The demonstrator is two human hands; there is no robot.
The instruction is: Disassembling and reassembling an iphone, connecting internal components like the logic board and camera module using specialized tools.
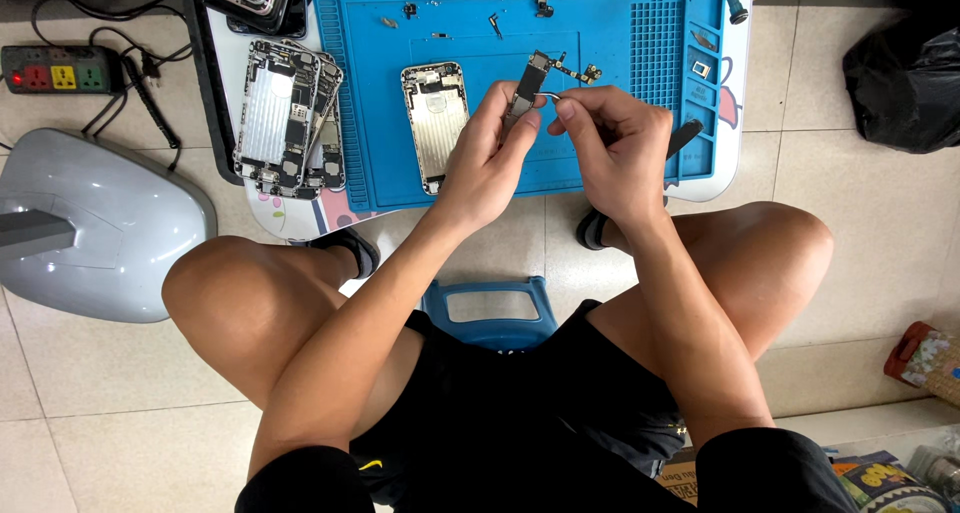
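two bare hands meet at upper centre of the frame, above the near edge of a low table. nearest the camera, the person sits on a small blue stool [488, 313], knees spread to either side, which leaves the forearms free to converge over the work.

the left hand [490, 158] is the holding hand: its grip is closed on a narrow phone circuit board [527, 85], pinched by the lower end so the board stands nearly upright and its upper part, with a thin flex strip trailing to the right, stays exposed. the right hand [615, 148] has its grip clamped on slim metal tweezers [549, 96], held pen-fashion, apparently for fine control; the tips touch the board's right edge.

beneath both hands lies a blue repair mat [640, 53] covering the table. its ridged compartments along the top and right hold small loose parts, probably so they cannot roll away. an open phone housing [434, 123] lies flat on the mat just left of the left hand, interior up.

farther left, off the mat, a stack of stripped phone housings [288, 118] rests on the table. at the far upper left, a power strip [62, 69] sits on the tiled floor.
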